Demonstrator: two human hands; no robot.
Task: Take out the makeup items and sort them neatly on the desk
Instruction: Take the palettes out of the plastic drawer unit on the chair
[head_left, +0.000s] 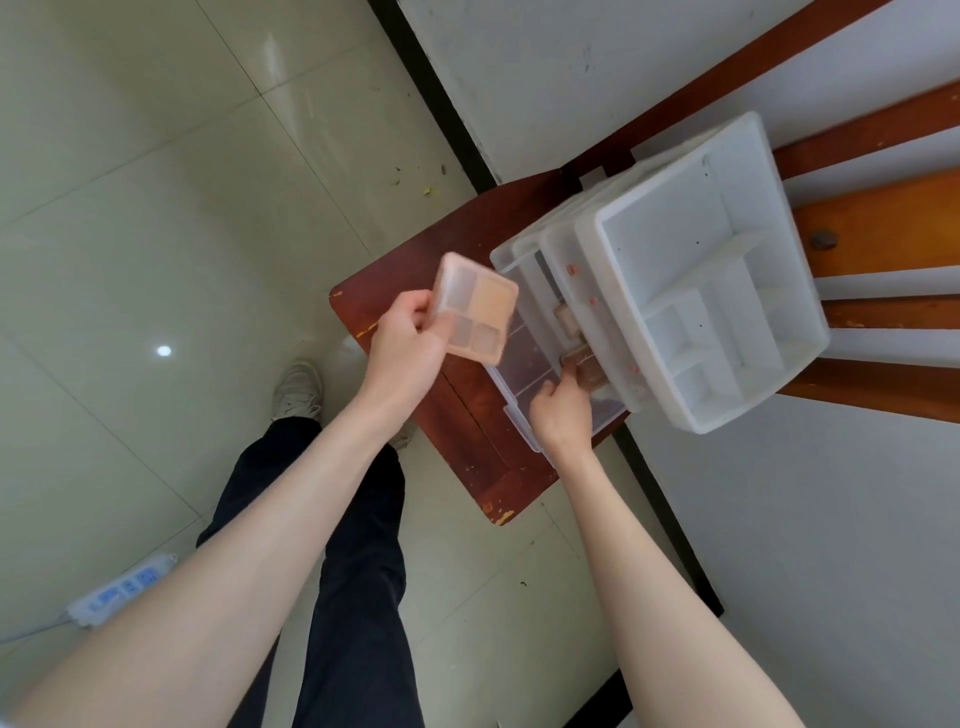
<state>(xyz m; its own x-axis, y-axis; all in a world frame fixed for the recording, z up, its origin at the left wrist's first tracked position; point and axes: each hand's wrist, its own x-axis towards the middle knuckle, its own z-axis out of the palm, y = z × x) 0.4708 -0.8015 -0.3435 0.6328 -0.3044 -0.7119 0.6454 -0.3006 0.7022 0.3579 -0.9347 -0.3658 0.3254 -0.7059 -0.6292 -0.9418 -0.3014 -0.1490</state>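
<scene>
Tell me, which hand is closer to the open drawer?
Right. The right hand reaches into the open drawer; the left hand holds a palette just left of it.

Hidden fingertips, covered desk

The right hand (563, 410) reaches fingers into the open drawer (524, 364), tips hidden under the organizer (696, 270); whether it grips the brown item (584, 364) is unclear. The organizer covers much of the desk (457, 415).
</scene>
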